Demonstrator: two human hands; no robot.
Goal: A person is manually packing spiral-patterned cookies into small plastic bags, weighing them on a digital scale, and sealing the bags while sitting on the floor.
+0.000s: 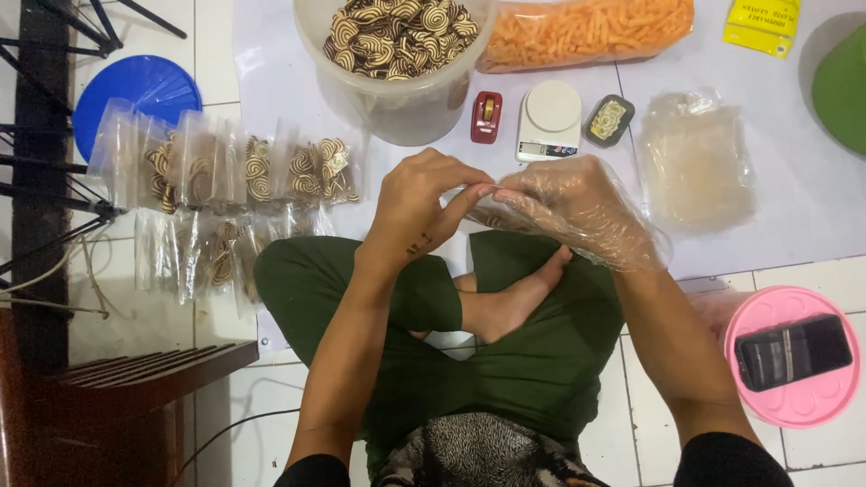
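My left hand (pixel 417 200) is bare and its fingertips pinch the clear plastic glove at the fingers of my right hand (pixel 577 209). The thin, crinkled glove covers my right hand down to the wrist. Both hands meet above my crossed legs in green trousers (pixel 532 361), with one bare foot (pixel 514 302) below them. Just beyond the hands a small white kitchen scale (pixel 550 122) stands on the white sheet (pixel 794 194). A large translucent tub (pixel 397 104) of brown-and-cream spiral cookies stands behind my left hand.
Several clear bags of spiral cookies (pixel 239 171) lie in rows at the left. A red tape dispenser (pixel 486 117), a small dark tin (pixel 609 121), a stack of empty clear bags (pixel 696 162) and a bag of orange snack sticks (pixel 586 32) lie ahead. A phone (pixel 794 352) rests on a pink lid at the right.
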